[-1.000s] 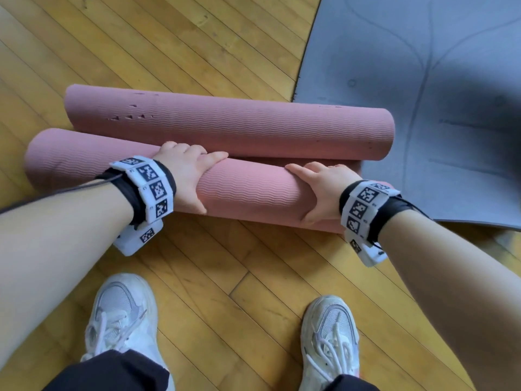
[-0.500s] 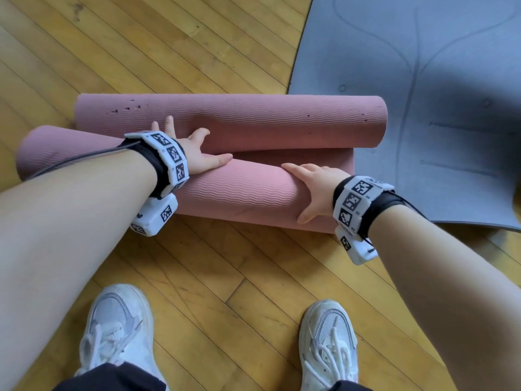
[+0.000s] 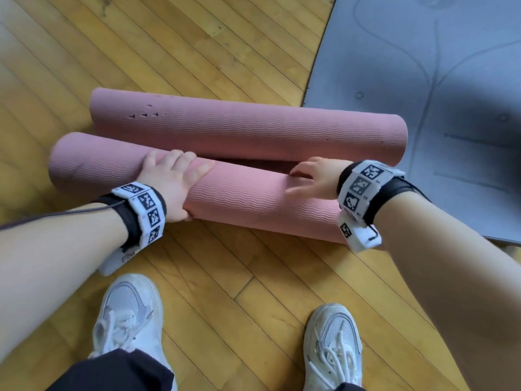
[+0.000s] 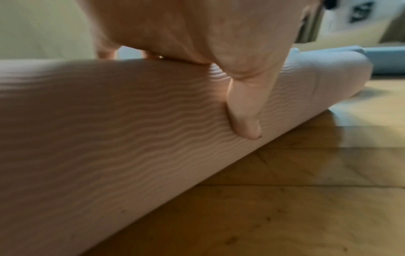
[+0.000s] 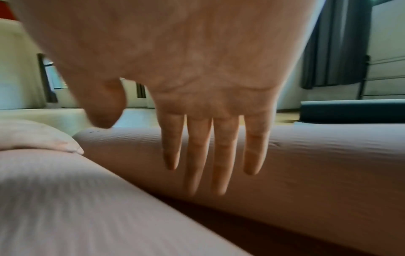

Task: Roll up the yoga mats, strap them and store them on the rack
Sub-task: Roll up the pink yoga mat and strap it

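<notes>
Our left hand [image 3: 172,182] presses flat-fingered on the near roll of the ribbed pink foam yoga mat [image 3: 253,201], thumb against its side, gripping nothing; our right hand [image 3: 315,176] hovers open above the same roll, fingers straight. The mat lies on the wooden plank floor [image 3: 225,277], curled into two wavy-textured cylinders, the far roll [image 3: 248,128] just beyond. Rolling looks unfinished; no strap or rack shows. A flat grey mat [image 3: 437,80] beyond the far roll remains unrolled.

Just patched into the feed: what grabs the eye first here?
Two ribbed pink foam rolls lie side by side on the wooden plank floor, the near roll under both hands. The left hand rests on it; the right hand hovers open. A grey mat lies flat far right.
</notes>
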### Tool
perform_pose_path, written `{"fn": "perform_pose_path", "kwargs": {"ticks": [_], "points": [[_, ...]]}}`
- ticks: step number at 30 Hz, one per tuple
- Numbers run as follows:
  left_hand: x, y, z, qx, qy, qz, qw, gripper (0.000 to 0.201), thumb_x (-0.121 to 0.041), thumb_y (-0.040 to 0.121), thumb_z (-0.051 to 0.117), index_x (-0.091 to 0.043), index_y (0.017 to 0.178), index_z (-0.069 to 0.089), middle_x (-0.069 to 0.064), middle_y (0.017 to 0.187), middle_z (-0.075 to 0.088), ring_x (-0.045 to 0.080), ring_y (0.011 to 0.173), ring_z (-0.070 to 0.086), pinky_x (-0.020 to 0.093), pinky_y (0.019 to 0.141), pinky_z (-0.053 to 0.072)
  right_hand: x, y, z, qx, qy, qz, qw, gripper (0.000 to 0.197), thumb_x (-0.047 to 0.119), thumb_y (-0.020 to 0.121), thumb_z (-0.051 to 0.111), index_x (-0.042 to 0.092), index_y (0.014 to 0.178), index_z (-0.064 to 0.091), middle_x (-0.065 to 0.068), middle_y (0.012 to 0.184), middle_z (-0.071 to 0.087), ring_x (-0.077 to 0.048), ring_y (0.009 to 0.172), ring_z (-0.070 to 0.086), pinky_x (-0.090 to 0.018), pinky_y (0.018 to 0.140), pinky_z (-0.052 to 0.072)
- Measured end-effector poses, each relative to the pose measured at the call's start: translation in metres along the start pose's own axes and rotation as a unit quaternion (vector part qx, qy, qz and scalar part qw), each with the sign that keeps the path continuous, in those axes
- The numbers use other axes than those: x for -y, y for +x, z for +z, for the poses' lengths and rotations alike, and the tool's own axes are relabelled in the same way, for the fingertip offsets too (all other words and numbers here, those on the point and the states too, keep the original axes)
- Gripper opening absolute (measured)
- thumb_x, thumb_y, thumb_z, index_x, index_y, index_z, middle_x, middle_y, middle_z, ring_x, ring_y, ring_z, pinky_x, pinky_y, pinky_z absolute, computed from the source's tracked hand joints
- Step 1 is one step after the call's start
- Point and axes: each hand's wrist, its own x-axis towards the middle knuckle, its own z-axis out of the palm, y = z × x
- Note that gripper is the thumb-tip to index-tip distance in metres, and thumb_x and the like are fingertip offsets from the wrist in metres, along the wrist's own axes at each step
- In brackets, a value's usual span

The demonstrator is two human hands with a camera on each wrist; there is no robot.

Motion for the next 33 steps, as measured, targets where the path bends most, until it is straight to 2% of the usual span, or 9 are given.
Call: {"fn": "perform_pose_path", "kwargs": {"ticks": [3,6,8,11,14,18,22,28,33], "points": [[0.001,0.002,0.002,-0.009,-0.011,0.0,1.0,0.112,-0.07,0.071,0.06,-0.035,0.146,-0.015,0.004,0.155,0.006,0.025,0.141,0.012,0.052,0.111,0.02,0.033,0.025,-0.032,-0.012,-0.037,-0.01,0.999,0.052,0.052,0.099,0.031,0.021,0.139,0.045,-0.004,0.135,0.052,-0.028,0.122,0.049,-0.04,0.102,0.039],[-0.002,-0.002,0.006,-0.008,-0.025,-0.009,1.0,0.11,-0.067,0.075,0.059,-0.035,0.146,-0.018,0.005,0.157,0.002,0.025,0.143,0.008,0.054,0.112,0.016,0.058,0.053,-0.041,0.007,-0.131,-0.051,0.99,0.041,0.018,0.1,0.038,0.013,0.141,0.045,-0.01,0.141,0.049,-0.03,0.127,0.047,-0.037,0.104,0.038],[-0.007,-0.005,0.012,-0.005,-0.029,-0.014,0.999,0.108,-0.066,0.077,0.058,-0.036,0.146,-0.019,0.005,0.158,-0.001,0.026,0.145,0.005,0.055,0.113,0.012,0.056,0.065,-0.038,-0.012,-0.12,-0.033,0.992,0.048,0.012,0.097,0.046,0.012,0.145,0.039,-0.016,0.146,0.041,-0.034,0.134,0.039,-0.037,0.106,0.033],[-0.005,-0.004,0.014,-0.011,-0.036,-0.014,0.999,0.107,-0.064,0.077,0.059,-0.037,0.146,-0.018,0.005,0.158,-0.001,0.025,0.145,0.004,0.054,0.114,0.009,0.043,0.068,-0.048,-0.069,-0.135,0.057,0.987,0.075,0.022,0.095,0.048,0.023,0.154,0.002,-0.014,0.161,-0.003,-0.044,0.145,-0.001,-0.054,0.116,0.009],[-0.001,0.002,0.009,-0.022,-0.051,-0.004,0.998,0.111,-0.066,0.072,0.063,-0.038,0.147,-0.014,0.003,0.155,0.006,0.024,0.143,0.01,0.052,0.112,0.013,0.023,0.067,-0.073,-0.147,-0.132,0.101,0.975,0.078,0.039,0.094,0.048,0.034,0.152,-0.003,-0.01,0.157,-0.026,-0.043,0.142,-0.021,-0.065,0.112,-0.004],[0.009,0.016,-0.002,-0.012,-0.082,0.011,0.996,0.116,-0.072,0.063,0.065,-0.04,0.148,-0.007,0.001,0.154,0.013,0.023,0.141,0.015,0.051,0.112,0.017,0.011,0.043,-0.078,-0.116,-0.066,0.079,0.988,0.069,0.049,0.095,0.047,0.035,0.153,0.011,-0.002,0.161,-0.015,-0.037,0.146,-0.007,-0.056,0.115,0.007],[0.016,0.034,-0.011,0.023,-0.132,0.003,0.991,0.12,-0.089,0.053,0.056,-0.042,0.149,0.0,-0.001,0.155,0.018,0.023,0.141,0.018,0.05,0.113,0.016,0.024,0.012,-0.024,-0.061,0.048,0.017,0.997,0.076,0.06,0.092,0.043,0.032,0.153,0.006,0.001,0.162,0.0,-0.024,0.147,0.014,-0.043,0.118,0.018],[0.015,0.043,-0.011,0.011,-0.124,-0.002,0.992,0.119,-0.094,0.051,0.049,-0.038,0.148,0.009,-0.002,0.151,0.029,0.023,0.137,0.029,0.047,0.111,0.023,0.027,-0.009,0.062,-0.087,-0.06,0.002,0.994,0.107,0.078,0.078,0.045,0.031,0.149,-0.019,0.001,0.16,-0.014,-0.023,0.148,-0.01,-0.049,0.119,-0.003],[0.015,0.042,-0.014,-0.007,-0.145,-0.011,0.989,0.109,-0.086,0.062,0.052,-0.03,0.148,0.016,0.002,0.151,0.028,0.024,0.139,0.025,0.046,0.116,0.014,0.021,0.005,0.06,-0.132,-0.009,0.001,0.991,0.098,0.082,0.077,0.035,0.035,0.151,-0.011,0.005,0.161,-0.003,-0.02,0.148,-0.002,-0.048,0.119,-0.001]]}}
